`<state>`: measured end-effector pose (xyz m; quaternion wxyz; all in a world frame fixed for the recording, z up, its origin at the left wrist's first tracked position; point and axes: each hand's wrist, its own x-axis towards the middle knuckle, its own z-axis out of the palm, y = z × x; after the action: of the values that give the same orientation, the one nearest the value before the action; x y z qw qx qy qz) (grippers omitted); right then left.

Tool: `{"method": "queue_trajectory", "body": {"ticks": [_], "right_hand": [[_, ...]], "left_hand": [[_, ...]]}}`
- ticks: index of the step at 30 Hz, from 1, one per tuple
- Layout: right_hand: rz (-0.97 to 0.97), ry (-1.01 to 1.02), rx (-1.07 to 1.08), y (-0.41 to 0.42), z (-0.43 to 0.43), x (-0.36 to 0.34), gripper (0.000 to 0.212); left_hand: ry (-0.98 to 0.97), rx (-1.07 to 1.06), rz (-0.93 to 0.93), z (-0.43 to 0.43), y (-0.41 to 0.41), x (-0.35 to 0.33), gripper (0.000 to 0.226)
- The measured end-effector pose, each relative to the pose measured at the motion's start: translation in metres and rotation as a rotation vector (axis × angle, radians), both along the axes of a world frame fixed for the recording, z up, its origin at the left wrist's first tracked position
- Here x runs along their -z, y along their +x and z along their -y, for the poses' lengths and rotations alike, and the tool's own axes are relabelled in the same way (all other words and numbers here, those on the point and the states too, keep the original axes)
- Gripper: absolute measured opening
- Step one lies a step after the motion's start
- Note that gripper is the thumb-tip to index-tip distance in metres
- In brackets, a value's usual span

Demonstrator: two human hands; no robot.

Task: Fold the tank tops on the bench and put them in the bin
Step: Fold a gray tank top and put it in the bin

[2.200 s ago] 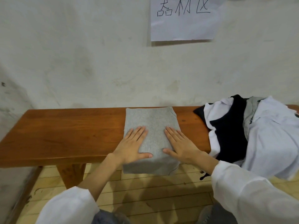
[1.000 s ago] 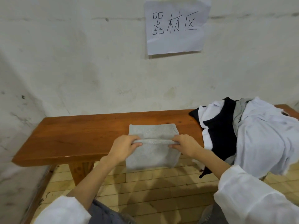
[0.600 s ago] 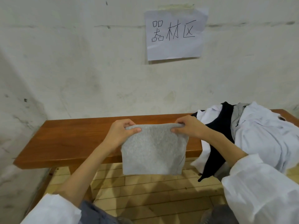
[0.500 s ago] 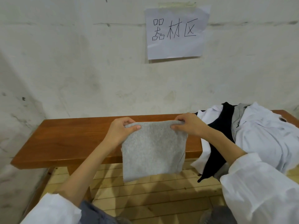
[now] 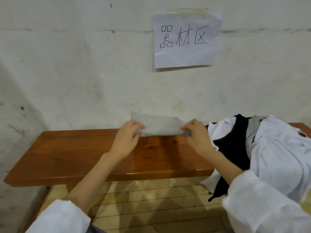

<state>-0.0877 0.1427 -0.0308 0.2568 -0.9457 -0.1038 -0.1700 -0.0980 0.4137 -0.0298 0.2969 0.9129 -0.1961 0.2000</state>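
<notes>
The gray tank top point(image 5: 156, 126) is smeared by motion blur, so its folds cannot be made out. Its near corners are hidden inside the left hand point(image 5: 126, 140) and right hand point(image 5: 196, 138). The clothes pile point(image 5: 272, 148) covers the right end of the surface point(image 5: 80, 157) and runs past the picture's right edge. The left sleeve point(image 5: 58, 217) and right sleeve point(image 5: 262, 207) are cut off at the bottom.

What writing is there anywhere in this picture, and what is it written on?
"器材区": handwritten in black on the white paper sheet taped to the wall.
No other text shows: none on the bench, the grey tank top or the pile of clothes.
</notes>
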Motion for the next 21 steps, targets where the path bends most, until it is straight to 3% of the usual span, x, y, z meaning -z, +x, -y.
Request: {"method": "queue_trajectory", "body": {"ticks": [4, 6, 10, 14, 18, 21], "right_hand": [[-0.31, -0.256, -0.124, -0.047, 0.01, 0.068, 0.026], [-0.359, -0.235, -0.173, -0.063, 0.015, 0.08, 0.03], [-0.341, -0.183, -0.179, -0.063, 0.016, 0.08, 0.029], [-0.225, -0.077, -0.057, -0.037, 0.009, 0.08, 0.024], [-0.215, 0.005, -0.012, -0.014, -0.005, 0.083, 0.027], [-0.218, 0.001, -0.056, -0.002, -0.02, 0.081, 0.029]], "left_hand": [[0.185, 0.107, -0.406, -0.004, -0.044, 0.076, 0.035], [0.161, 0.129, -0.482, -0.003, -0.056, 0.093, 0.032], [0.026, 0.048, -0.507, 0.001, -0.049, 0.085, 0.013], [-0.124, -0.325, -0.39, -0.002, -0.003, 0.086, 0.008], [-0.178, -0.558, -0.523, 0.0, 0.041, 0.091, 0.03], [-0.339, -0.592, -0.484, 0.006, 0.051, 0.098, 0.026]]}}
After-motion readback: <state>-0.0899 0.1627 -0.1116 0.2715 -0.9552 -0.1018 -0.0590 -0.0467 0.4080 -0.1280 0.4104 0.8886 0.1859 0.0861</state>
